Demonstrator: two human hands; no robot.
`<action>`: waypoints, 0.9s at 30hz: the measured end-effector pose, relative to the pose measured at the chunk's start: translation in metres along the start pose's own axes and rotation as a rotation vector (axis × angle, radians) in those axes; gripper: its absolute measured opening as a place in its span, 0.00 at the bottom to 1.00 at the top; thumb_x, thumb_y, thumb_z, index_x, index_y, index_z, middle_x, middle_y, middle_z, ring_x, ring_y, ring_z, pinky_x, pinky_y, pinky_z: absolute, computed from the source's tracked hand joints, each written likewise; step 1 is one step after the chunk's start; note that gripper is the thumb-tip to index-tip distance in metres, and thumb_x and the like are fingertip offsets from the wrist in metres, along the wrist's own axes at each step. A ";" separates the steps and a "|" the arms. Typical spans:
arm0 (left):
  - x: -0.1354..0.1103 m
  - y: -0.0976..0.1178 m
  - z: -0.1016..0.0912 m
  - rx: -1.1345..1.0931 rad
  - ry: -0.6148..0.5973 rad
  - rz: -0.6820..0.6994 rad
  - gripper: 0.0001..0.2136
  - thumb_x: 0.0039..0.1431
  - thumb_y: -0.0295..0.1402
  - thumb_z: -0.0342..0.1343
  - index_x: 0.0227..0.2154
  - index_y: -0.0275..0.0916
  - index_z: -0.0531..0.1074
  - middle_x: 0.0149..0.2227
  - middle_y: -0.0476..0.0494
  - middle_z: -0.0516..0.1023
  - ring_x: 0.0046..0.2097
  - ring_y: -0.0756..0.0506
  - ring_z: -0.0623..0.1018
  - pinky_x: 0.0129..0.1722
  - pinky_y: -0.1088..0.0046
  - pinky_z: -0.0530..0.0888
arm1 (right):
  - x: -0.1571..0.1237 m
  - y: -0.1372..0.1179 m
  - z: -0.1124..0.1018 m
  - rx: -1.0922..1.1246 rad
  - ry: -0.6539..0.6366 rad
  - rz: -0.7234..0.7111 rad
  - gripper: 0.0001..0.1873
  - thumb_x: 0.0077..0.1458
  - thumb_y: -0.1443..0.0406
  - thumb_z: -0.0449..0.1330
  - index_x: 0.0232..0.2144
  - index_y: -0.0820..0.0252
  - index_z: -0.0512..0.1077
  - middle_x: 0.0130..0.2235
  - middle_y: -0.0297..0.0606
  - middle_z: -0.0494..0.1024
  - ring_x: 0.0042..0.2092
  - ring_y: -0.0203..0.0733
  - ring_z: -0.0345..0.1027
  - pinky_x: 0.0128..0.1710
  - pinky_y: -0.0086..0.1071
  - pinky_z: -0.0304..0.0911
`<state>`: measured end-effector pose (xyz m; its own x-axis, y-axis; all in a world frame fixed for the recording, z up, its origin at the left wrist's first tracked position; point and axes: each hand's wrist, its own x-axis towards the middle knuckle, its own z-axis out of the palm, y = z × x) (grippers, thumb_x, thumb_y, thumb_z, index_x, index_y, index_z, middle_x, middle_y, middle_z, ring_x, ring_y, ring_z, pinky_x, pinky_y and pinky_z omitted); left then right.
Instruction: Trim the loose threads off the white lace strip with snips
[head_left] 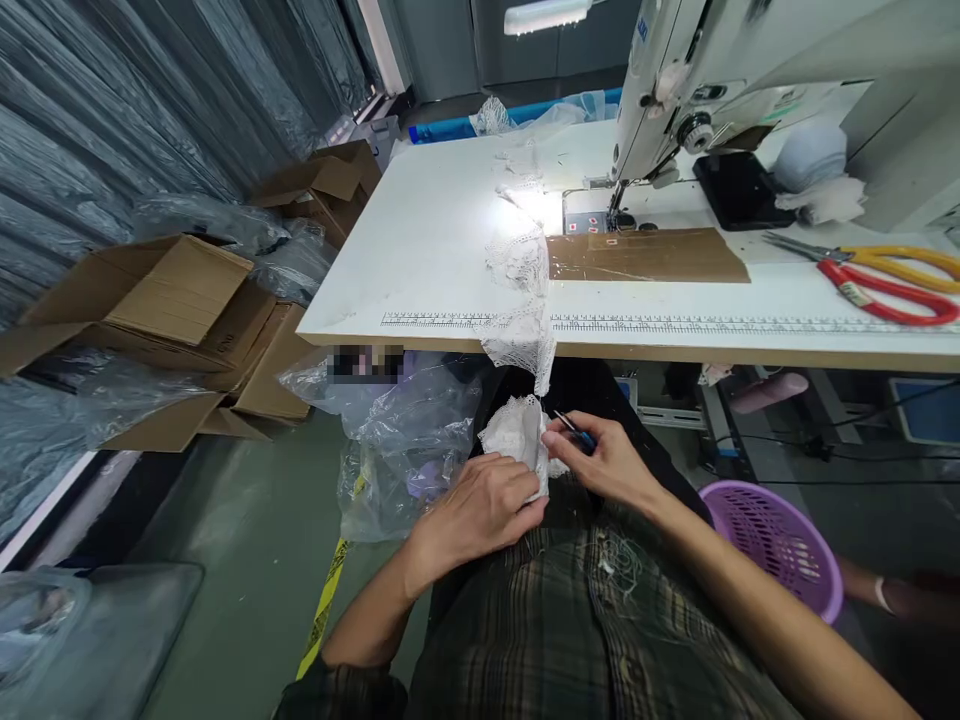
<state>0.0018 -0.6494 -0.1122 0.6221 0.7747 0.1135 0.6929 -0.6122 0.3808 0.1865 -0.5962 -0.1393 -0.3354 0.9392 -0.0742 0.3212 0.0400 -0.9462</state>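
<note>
A strip of white lace (521, 300) runs from the sewing machine (697, 80) across the white table (427, 250) and hangs over its front edge into my lap. My left hand (480, 505) is closed on the bunched lower end of the lace (517, 435). Just to its right, my right hand (607, 462) pinches a small blue thread snipper (574, 430), whose tip touches the lace. Both hands are below the table edge, above my plaid shirt.
Red and yellow scissors (892, 280) lie at the table's right. A brown cardboard sheet (645, 257) sits by the needle. A purple basket (776, 540) stands on the floor at right, clear plastic bags (405, 430) under the table, cardboard boxes (157, 310) at left.
</note>
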 end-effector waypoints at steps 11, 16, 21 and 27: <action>0.049 -0.056 -0.004 -0.910 0.206 -0.261 0.27 0.56 0.53 0.54 0.49 0.36 0.72 0.48 0.37 0.74 0.49 0.40 0.74 0.49 0.64 0.71 | 0.008 -0.004 0.000 0.028 -0.043 -0.160 0.12 0.58 0.59 0.53 0.30 0.59 0.72 0.24 0.32 0.69 0.27 0.34 0.59 0.28 0.28 0.58; 0.061 -0.056 0.012 -1.307 0.130 -0.322 0.20 0.50 0.46 0.64 0.40 0.35 0.78 0.40 0.38 0.78 0.43 0.42 0.77 0.43 0.69 0.73 | 0.008 -0.003 -0.002 -0.012 -0.061 -0.196 0.11 0.57 0.59 0.54 0.33 0.58 0.72 0.27 0.34 0.70 0.29 0.36 0.61 0.30 0.30 0.58; 0.054 -0.053 0.010 -1.244 0.262 -0.460 0.15 0.49 0.42 0.65 0.34 0.33 0.78 0.33 0.43 0.78 0.35 0.48 0.76 0.36 0.74 0.72 | 0.015 0.001 -0.014 -0.043 -0.082 -0.117 0.17 0.61 0.53 0.50 0.39 0.58 0.71 0.30 0.35 0.72 0.29 0.36 0.60 0.28 0.29 0.57; 0.049 -0.055 0.004 -1.193 0.357 -0.488 0.13 0.49 0.40 0.66 0.31 0.34 0.77 0.32 0.45 0.79 0.34 0.49 0.76 0.35 0.76 0.71 | 0.031 0.000 -0.015 -0.092 -0.104 -0.150 0.26 0.65 0.50 0.40 0.30 0.59 0.70 0.26 0.34 0.68 0.28 0.36 0.61 0.27 0.29 0.54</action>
<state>-0.0044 -0.5780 -0.1312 0.1477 0.9839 -0.1001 -0.0384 0.1068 0.9935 0.1898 -0.5621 -0.1366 -0.4741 0.8800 0.0290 0.3384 0.2125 -0.9167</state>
